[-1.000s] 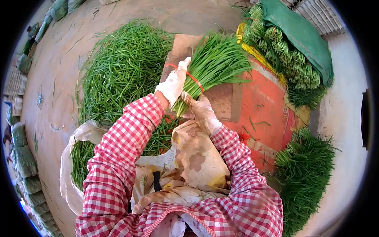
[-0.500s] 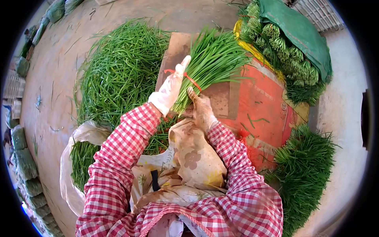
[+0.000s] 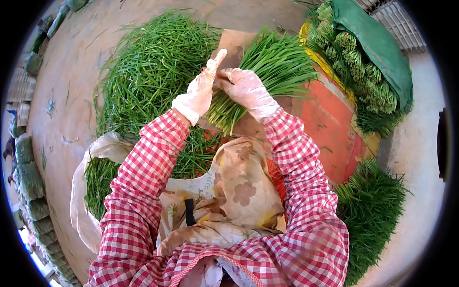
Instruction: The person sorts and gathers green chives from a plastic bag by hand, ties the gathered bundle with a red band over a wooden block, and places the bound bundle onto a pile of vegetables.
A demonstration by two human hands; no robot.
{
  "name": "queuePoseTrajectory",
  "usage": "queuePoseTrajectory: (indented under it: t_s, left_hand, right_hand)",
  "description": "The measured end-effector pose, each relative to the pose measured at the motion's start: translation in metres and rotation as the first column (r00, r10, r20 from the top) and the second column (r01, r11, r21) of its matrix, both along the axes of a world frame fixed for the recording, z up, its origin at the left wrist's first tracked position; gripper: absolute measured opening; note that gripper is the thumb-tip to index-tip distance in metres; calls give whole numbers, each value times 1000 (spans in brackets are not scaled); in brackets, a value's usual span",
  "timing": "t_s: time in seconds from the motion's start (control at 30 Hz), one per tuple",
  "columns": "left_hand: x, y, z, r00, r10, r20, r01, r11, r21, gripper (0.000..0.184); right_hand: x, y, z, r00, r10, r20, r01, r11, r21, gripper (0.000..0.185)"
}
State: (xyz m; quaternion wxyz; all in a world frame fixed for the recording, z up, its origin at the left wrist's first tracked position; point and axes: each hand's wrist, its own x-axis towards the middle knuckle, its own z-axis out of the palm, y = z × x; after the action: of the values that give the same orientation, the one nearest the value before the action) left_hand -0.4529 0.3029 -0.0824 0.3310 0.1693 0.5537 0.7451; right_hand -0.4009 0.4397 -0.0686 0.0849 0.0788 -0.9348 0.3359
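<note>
A bunch of long green stalks (image 3: 279,64) lies on brown cardboard (image 3: 235,40), its leafy ends to the upper right and its cut ends toward me. My left hand (image 3: 198,93), in a whitish glove, is at the left side of the bunch, fingers pressed together around a red tie (image 3: 204,69) that shows only in small bits. Over the stalks reaches my gloved right hand (image 3: 247,91), its fingertips pinched on the tie close to the left fingers. The hands hide most of the tie and the middle of the bunch.
A large heap of loose green stalks (image 3: 153,71) is at the left. Bundles under a green cloth (image 3: 373,48) stand at the upper right, and more greens (image 3: 370,220) lie at the lower right. A white plastic bag (image 3: 81,201) is at the lower left. Wrapped bundles (image 3: 29,182) line the far left.
My right hand has moved up from the cut ends, over the bunch, to the left fingertips. My left hand has closed in around the tie. The red band no longer shows across the stalks.
</note>
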Motion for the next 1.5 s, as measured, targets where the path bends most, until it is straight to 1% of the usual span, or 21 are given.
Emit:
queuePoseTrajectory:
  t_s: [0.1, 0.17, 0.3, 0.37, 0.43, 0.5, 0.57, 0.63, 0.7, 0.77, 0.8, 0.87, 0.93, 1.1, 1.17, 1.2, 1.27, 1.3, 1.33, 1.4, 1.5]
  left_hand:
    - [-15, -4, 6, 996, -26, -79, 21, 998, -65, 62]
    - [-33, -14, 36, 998, -46, 51, 51, 994, -97, 62]
    - [-45, -29, 57, 888, -250, -386, 48, 885, -463, 88]
    - [-15, -19, 71, 628, -625, -464, -144, 493, -858, 106]
    - [27, -3, 47, 479, -777, -408, -425, 201, -882, 100]
    - [52, 4, -22, 231, -810, -538, -788, 168, -592, 89]
    - [60, 11, -54, 197, -643, -740, -877, 221, -426, 68]
    - [55, 10, -66, 250, -569, -783, -809, 322, -492, 74]
    - [39, 7, -76, 13, -576, -817, -895, 359, -267, 74]
    - [14, 10, -72, 484, -623, -615, -603, 272, -750, 73]
    - [10, 8, -57, 388, -687, -615, -618, 300, -726, 72]
    - [0, 8, -34, 688, -478, -546, -387, 394, -833, 82]
    - [12, 11, -20, 473, -640, -605, -535, 337, -775, 96]
    - [1, 7, -1, 631, -578, -518, -357, 376, -855, 97]
    - [-7, -5, -39, 324, -421, -847, -551, 644, -531, 72]
    - [-4, -4, -12, 526, -490, -695, -368, 605, -706, 71]
    - [-26, -9, -32, 556, -486, -675, -234, 688, -687, 74]
    - [-33, -10, -37, 627, -448, -638, -48, 795, -605, 77]
    - [-39, -8, -37, 662, -490, -568, 48, 783, -620, 79]
    - [-31, -1, -25, 573, -588, -571, -237, 548, -802, 83]
    - [-50, 3, -38, 624, -596, -505, -211, 493, -844, 83]
  right_hand:
    - [-8, -1, 3, 993, -87, 77, 107, 941, -320, 26]
    - [0, 15, 8, 952, 31, 305, 290, 231, -929, 25]
    - [8, 13, -29, 969, 140, 205, 228, -174, -958, 22]
    - [18, 8, -29, 968, 150, 202, 213, -61, -975, 23]
    - [22, -1, -20, 962, 25, 272, 263, 188, -946, 22]
    - [30, -26, -31, 978, -210, 3, 164, 757, -633, 18]
    - [40, -42, -14, 955, -298, -12, 265, 865, -426, 13]
    - [38, -49, -19, 941, -337, -24, 295, 854, -429, 14]
    - [34, -52, -25, 914, -405, -5, 294, 671, -680, 16]
    - [53, -38, -8, 934, -348, 77, 319, 721, -615, 15]
    - [62, -32, -13, 952, -302, 56, 290, 824, -487, 13]
    - [90, -21, -42, 960, -281, 6, 266, 901, -343, 12]
    - [105, -15, -72, 961, -277, 4, 255, 879, -402, 14]
    - [136, -2, -71, 916, -180, 359, 360, 764, -536, 45]
    - [171, -1, -71, 913, -374, 166, 406, 877, -258, 49]
    - [184, -5, -75, 813, -492, 312, 579, 738, -346, 46]
    - [199, -7, -77, 715, -682, 153, 698, 692, -183, 30]
    - [200, -15, -83, 675, -663, 325, 718, 487, -497, 27]
    - [199, -19, -66, 664, -684, 303, 743, 560, -366, 26]
    - [200, -28, -43, 785, -545, 295, 601, 552, -577, 24]
    - [203, -28, -46, 832, -387, 398, 505, 231, -832, 22]
